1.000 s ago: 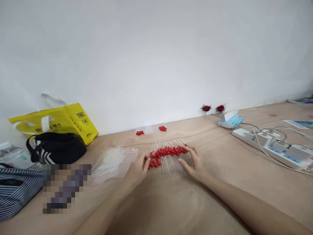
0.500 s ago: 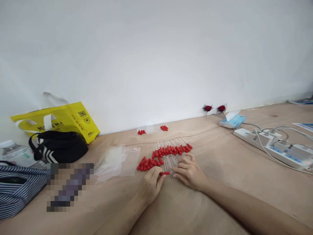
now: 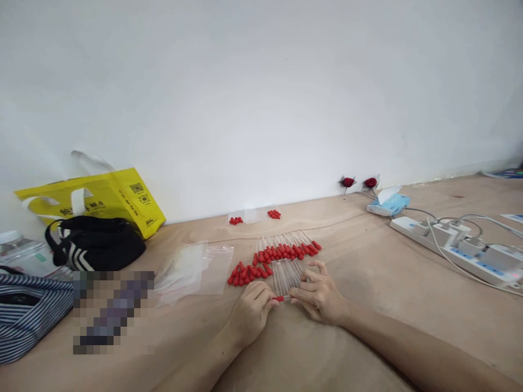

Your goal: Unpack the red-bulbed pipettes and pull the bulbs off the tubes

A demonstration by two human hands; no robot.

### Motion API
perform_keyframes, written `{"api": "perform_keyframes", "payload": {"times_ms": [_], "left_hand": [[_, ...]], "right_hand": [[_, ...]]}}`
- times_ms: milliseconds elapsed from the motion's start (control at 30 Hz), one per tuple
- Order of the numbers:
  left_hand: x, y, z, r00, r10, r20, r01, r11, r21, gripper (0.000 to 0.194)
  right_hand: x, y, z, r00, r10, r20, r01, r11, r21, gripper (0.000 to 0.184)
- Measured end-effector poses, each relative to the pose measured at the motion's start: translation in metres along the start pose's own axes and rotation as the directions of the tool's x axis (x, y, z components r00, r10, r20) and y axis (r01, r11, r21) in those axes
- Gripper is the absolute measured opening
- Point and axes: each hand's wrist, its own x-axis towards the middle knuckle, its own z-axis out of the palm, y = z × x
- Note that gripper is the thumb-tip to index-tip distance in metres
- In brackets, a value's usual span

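Note:
Pinched in my left hand [image 3: 251, 311] is a red rubber bulb [image 3: 279, 298], its open end facing right. My right hand [image 3: 322, 294] has thumb and fingers closed on a thin clear glass tube [image 3: 286, 297], whose end meets the bulb; how far it sits inside is hidden. Between and beyond the hands lie loose glass tubes [image 3: 285, 276], side by side. A heap of loose red bulbs [image 3: 245, 274] rests just past my left hand. Farther back, droppers [image 3: 288, 251] form a row, red bulbs toward me and glass stems pointing away.
Clear plastic bags [image 3: 190, 269] lie left of the bulbs. More red-bulbed droppers [image 3: 274, 214] are near the wall. At right are a power strip [image 3: 453, 250] with plugs and cables, and a tissue pack [image 3: 388, 204]. A yellow bag [image 3: 141, 201] and black pouch [image 3: 102, 245] stand left.
Both hands have come slightly nearer to me with the bulb and tube. The bulb and the right fingers are closer together, and less of the bulb shows.

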Motion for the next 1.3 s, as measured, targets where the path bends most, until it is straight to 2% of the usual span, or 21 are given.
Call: {"api": "perform_keyframes", "payload": {"times_ms": [267,400,500,567,700,800,933,1000,1067,1167,1300], "left_hand": [[-0.001,0.000,0.003,1.000,-0.011,-0.005,0.010,1.000,-0.023,0.024],[-0.003,-0.006,0.001,1.000,-0.019,-0.016,0.019,1.000,-0.017,0.022],[-0.006,-0.014,-0.007,0.992,-0.086,-0.097,0.089,0.996,0.031,0.021],[-0.006,-0.017,-0.011,0.985,-0.099,-0.138,0.107,0.993,0.053,0.018],[-0.003,-0.015,-0.011,0.981,-0.091,-0.174,0.102,0.993,0.059,0.012],[0.000,-0.023,-0.013,0.946,-0.214,-0.244,0.238,0.968,0.077,0.018],[-0.003,-0.049,-0.024,0.833,-0.441,-0.334,0.484,0.873,0.054,0.028],[-0.006,-0.061,-0.029,0.774,-0.531,-0.344,0.571,0.821,0.016,0.031],[-0.008,-0.069,-0.031,0.736,-0.588,-0.337,0.623,0.782,-0.006,0.034],[-0.009,-0.072,-0.030,0.733,-0.608,-0.305,0.644,0.765,0.023,0.035],[-0.008,-0.069,-0.028,0.753,-0.612,-0.242,0.640,0.767,0.050,0.035]], "right_hand": [[0.000,-0.001,0.005,0.999,0.025,-0.021,-0.024,0.998,0.053,0.012],[-0.003,0.001,-0.003,0.999,0.051,0.005,-0.051,0.997,0.054,0.015],[-0.009,0.011,-0.015,0.983,0.181,0.044,-0.181,0.983,0.016,0.020],[-0.013,0.019,-0.019,0.949,0.309,0.066,-0.309,0.951,-0.007,0.023],[-0.015,0.027,-0.012,0.889,0.452,0.073,-0.451,0.892,-0.019,0.025],[-0.012,0.027,-0.003,0.871,0.489,0.046,-0.489,0.872,-0.015,0.029],[-0.007,0.026,0.004,0.864,0.504,-0.005,-0.504,0.864,0.000,0.022],[-0.005,0.026,0.007,0.878,0.479,-0.024,-0.479,0.877,-0.015,0.020],[-0.005,0.027,0.011,0.894,0.445,-0.054,-0.447,0.894,-0.037,0.020],[-0.005,0.028,0.016,0.910,0.405,-0.088,-0.412,0.908,-0.083,0.019],[-0.004,0.026,0.016,0.927,0.372,-0.039,-0.374,0.916,-0.142,0.017]]}}
